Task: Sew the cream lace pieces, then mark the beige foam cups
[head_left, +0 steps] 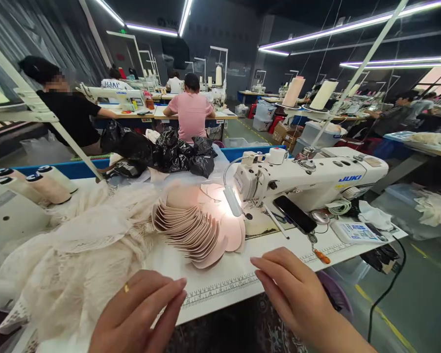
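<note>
My left hand [139, 311], with a ring on one finger, is over the table's front edge at lower centre-left, its thumb and fingers apart and holding nothing. To the right, my right hand [294, 289] hovers by the same edge, fingers stretched forward, thumb apart, nothing held. Between and beyond them a fanned stack of pink curved pads [191, 233] lies on the white table [220, 299]. Flat pink pieces [233, 233] sit beside it under a lit lamp [232, 201]. Cream lace fabric [84, 245] is heaped beyond my left hand.
A white sewing machine [308, 171] stands behind the pads at right. Near it lie a black phone [294, 214], an orange keychain [321, 256] and a white box [356, 232]. Black plastic bags [169, 152] and thread cones [49, 185] are at left. Several people sit at machines farther back.
</note>
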Demonstrator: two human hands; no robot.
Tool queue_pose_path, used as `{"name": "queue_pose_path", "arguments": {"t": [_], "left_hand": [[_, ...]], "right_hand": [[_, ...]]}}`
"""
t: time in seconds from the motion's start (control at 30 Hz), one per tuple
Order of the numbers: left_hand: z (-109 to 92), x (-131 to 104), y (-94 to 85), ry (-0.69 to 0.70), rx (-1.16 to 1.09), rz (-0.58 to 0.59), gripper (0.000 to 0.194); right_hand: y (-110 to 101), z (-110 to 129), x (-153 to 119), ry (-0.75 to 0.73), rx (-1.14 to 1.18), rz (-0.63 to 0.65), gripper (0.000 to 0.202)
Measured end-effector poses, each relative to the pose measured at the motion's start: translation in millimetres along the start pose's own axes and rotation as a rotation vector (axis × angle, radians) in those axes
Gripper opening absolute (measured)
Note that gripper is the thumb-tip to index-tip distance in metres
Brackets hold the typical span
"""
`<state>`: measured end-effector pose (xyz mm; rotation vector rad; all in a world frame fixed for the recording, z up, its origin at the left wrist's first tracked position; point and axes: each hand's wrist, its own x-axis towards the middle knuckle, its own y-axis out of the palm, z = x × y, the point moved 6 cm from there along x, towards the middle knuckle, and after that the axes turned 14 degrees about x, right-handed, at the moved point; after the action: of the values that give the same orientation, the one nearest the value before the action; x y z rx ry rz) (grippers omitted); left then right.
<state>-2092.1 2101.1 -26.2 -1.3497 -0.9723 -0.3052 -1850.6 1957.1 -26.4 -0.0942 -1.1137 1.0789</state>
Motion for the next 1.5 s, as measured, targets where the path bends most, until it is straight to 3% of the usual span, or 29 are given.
{"name": "queue_pose_path", "arguments": {"t": [0.17,0.33,0.57,0.7,0.83,1.0,1.13,1.23,1.37,1.43,1.5], "left_hand": [[1,-26,53.4,0.005,0.12,0.062,0.016],[-2,-37,78.3,-0.037,0.288,0.109,0.022],[-10,-25,67.0,0.005,0.389,0.012,0.019],[-11,-15,65.3,0.113,0.367,0.018,0.019],[-6,-11,65.7,0.106,0.369,0.042,0.018],[3,-15,65.5,0.035,0.357,0.052,0.017],[13,-20,63.7,-0.036,0.367,0.048,0.02],[26,-22,64.3,-0.089,0.354,0.073,0.031],[48,-21,71.5,-0.163,0.291,0.195,0.056],[55,-18,73.9,-0.16,0.299,0.23,0.05],[56,-15,74.8,-0.138,0.315,0.236,0.031]], "right_hand": [[56,-56,10,-0.08,-0.1,0.113,0.036],[80,-71,19,-0.203,-0.176,0.179,0.032],[86,-84,25,-0.261,-0.167,0.185,0.027],[93,-97,33,-0.209,-0.18,0.162,0.025],[101,-102,47,-0.17,-0.179,0.147,0.035],[107,-98,55,-0.188,-0.159,0.163,0.022],[109,-94,57,-0.219,-0.122,0.172,0.028],[114,-92,59,-0.289,-0.064,0.204,0.037],[119,-93,65,-0.324,-0.02,0.251,0.03],[119,-93,66,-0.324,-0.016,0.272,0.028],[119,-92,67,-0.319,-0.022,0.29,0.028]]}}
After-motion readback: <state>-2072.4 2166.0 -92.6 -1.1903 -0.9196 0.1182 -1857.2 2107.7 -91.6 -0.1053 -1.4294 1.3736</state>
